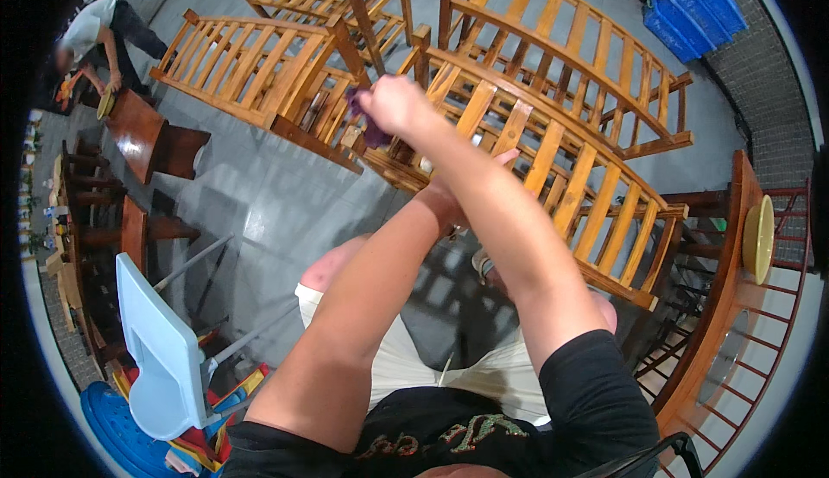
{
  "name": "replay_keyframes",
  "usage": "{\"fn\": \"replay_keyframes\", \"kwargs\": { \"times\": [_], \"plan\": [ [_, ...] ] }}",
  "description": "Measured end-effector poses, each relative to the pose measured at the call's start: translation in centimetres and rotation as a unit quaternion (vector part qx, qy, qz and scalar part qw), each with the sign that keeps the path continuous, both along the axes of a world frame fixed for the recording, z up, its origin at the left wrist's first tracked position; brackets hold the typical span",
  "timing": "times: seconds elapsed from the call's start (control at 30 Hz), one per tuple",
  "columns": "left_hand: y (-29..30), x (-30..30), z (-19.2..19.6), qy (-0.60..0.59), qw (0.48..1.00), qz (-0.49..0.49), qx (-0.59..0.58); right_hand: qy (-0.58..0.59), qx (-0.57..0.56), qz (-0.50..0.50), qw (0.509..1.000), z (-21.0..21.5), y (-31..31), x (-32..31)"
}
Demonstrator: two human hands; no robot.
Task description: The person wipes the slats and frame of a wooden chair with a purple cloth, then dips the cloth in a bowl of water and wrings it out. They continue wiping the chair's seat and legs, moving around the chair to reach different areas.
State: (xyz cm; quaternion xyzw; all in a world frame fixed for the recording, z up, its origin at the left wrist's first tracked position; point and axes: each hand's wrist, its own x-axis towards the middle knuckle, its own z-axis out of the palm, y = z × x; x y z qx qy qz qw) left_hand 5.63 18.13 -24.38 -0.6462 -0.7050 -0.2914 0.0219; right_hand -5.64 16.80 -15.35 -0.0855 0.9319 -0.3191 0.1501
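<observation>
My forearms cross, the right one above the left. My right hand [399, 107] is closed on a crumpled dark purple cloth [373, 130] beside an upright post at the left end of a wooden slatted bench [544, 163]. Mostly hidden behind my right forearm is my left hand [508, 157]; the fingers that show are stretched out over the bench slats. Whether it presses on the wood I cannot tell. The bench stands in front of my knees, its slatted frame running from the middle toward the lower right.
More slatted wooden benches stand at the left [250, 68] and behind [553, 33]. Blue crates [695, 12] sit by the far right wall. A pale blue high chair [160, 348] is at lower left, a wooden table [734, 305] with a yellow plate [759, 239] at right. Another person [99, 33] bends over a table.
</observation>
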Motion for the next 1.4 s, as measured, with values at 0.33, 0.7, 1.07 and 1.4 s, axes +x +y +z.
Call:
{"fn": "replay_keyframes", "kwargs": {
  "times": [0.33,0.7,1.07,1.4],
  "plan": [
    [0.0,0.2,-0.2,-0.490,0.872,-0.009,0.012,0.075,0.045,-0.112,0.990,-0.8,2.5,-4.4],
    [-1.0,0.2,2.5,0.150,0.985,0.017,-0.087,0.008,-0.104,-0.152,0.983,-1.2,0.9,0.3],
    [-0.8,0.0,2.2,0.101,0.985,0.052,-0.130,-0.053,-0.295,-0.080,0.951,-3.7,-0.5,4.4],
    [-1.3,-0.1,7.3,-0.059,0.952,0.063,-0.293,0.207,-0.232,-0.134,0.941,0.5,9.0,0.9]
  ]
}}
